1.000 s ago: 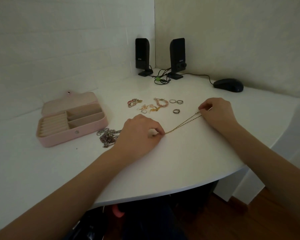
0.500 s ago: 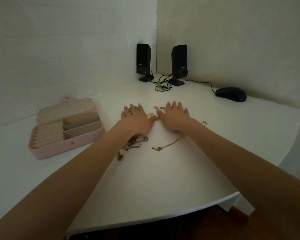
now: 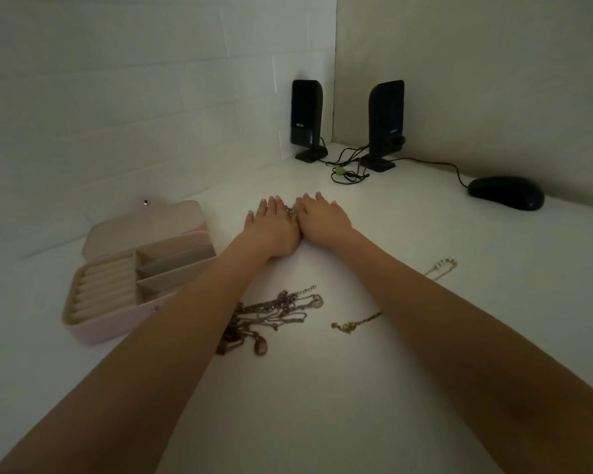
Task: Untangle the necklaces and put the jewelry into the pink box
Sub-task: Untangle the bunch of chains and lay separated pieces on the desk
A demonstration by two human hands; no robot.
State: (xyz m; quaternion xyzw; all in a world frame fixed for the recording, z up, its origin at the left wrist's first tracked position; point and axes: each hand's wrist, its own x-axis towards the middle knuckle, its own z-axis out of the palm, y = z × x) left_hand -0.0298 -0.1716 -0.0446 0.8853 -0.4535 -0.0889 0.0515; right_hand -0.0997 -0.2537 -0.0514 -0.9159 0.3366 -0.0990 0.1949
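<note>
One pink box [image 3: 117, 302] lies open at the left of the white desk [image 3: 322, 405], its lid folded back toward the wall; inside, one block of ring-roll ridges fills the left part and three long compartments run along the right part, and no jewelry shows in any of them; just right of the box, partly under the left forearm, lies one tangled heap of silver-toned chains [image 3: 271, 316], too knotted to count the strands; farther right lies one gold chain [image 3: 355, 323], its middle hidden under the right forearm and its far end showing beyond it; past these, two hands rest palm-down side by side, touching; the left hand [image 3: 273, 227] and the right hand [image 3: 320, 218] both have straight, relaxed fingers, grasping nothing, and cover small jewelry pieces [image 3: 290, 212] of which only a glint shows between them; at the back corner stand two black speakers [image 3: 307, 118] with one bundle of cable; one black mouse [image 3: 505, 192] sits at the far right.
</note>
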